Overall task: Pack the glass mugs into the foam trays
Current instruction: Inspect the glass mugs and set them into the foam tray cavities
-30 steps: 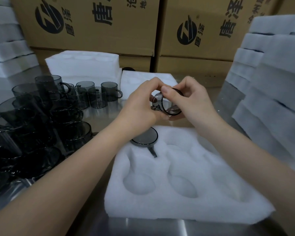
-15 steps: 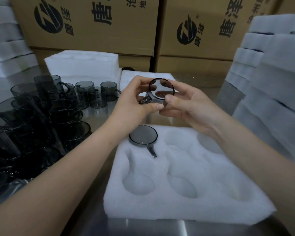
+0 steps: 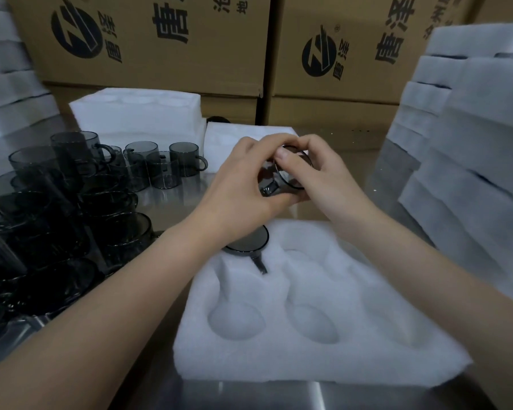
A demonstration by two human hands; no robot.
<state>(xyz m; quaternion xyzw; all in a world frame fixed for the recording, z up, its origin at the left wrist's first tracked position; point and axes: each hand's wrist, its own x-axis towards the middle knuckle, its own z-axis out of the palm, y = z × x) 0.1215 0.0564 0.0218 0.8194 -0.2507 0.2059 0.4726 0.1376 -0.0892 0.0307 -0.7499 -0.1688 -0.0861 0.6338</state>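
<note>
My left grip [image 3: 243, 184] and right grip [image 3: 323, 176] are both grasping a smoky glass mug [image 3: 288, 177] above the foam tray [image 3: 308, 359], where another mug [image 3: 246, 241] is sitting.

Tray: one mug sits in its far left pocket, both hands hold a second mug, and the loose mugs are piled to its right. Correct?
No. The head view shows the loose mugs piled to the left of the tray, not its right. The rest holds: one mug in the far left pocket, left hand and right hand holding a second mug.
</note>
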